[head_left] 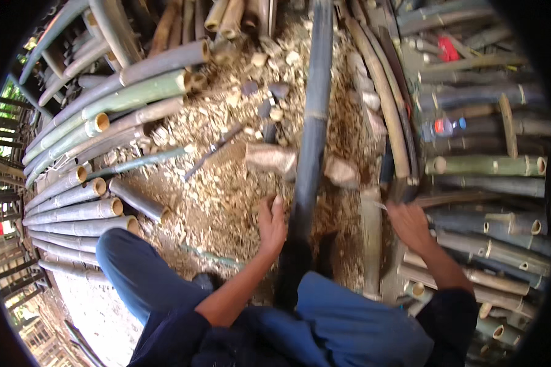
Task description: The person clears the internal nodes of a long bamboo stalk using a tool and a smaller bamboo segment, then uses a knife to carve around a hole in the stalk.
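Observation:
A long dark bamboo pole (315,122) runs from the far edge down between my knees, passing between two pale stone-like blocks, a left one (271,158) and a right one (341,171). My left hand (272,225) is just left of the pole, fingers stretched upward, holding nothing I can see. To the right of the pole, my right hand (408,225) is closed and slightly blurred. A thin pale tip shows at its left side, but what it grips cannot be made out. Beneath it lies a split bamboo length (371,241).
Wood chips (220,208) cover the ground. Cut bamboo poles (73,211) are stacked at left, and more bamboo pieces (490,165) lie at right around a plastic bottle (444,127). A short dark bamboo piece (138,199) lies near my left knee. Long curved poles (379,92) lie beyond my right hand.

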The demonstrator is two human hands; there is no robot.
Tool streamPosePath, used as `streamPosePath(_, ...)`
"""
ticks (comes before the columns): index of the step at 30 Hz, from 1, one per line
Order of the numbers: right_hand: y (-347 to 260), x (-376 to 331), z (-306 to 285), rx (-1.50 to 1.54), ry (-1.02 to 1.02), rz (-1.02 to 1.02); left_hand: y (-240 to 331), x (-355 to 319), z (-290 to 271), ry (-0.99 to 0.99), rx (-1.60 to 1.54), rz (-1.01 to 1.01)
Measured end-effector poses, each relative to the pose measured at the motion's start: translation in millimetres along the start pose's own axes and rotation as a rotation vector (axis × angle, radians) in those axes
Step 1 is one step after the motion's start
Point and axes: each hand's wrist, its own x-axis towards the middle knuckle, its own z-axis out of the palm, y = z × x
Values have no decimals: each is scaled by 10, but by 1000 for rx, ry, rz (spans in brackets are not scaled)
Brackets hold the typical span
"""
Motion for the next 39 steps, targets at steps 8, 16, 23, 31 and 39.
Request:
streamPosePath(8,-983,433,119,653,602,459,226,578,-622,110,-24,79)
streamPosePath(16,-1682,938,638,639,553,547,489,1588,-2071,705,-208,-122)
streamPosePath(23,-1583,833,758,594,441,539,394,1316,-2515,1027,507,-208)
streamPosePath(31,-1659,796,587,402,596,584,-4,1280,-2873,960,-381,-141)
streamPosePath(39,-1909,843,-403,1469,569,49,931,1128,-1810,-199,-982,-218)
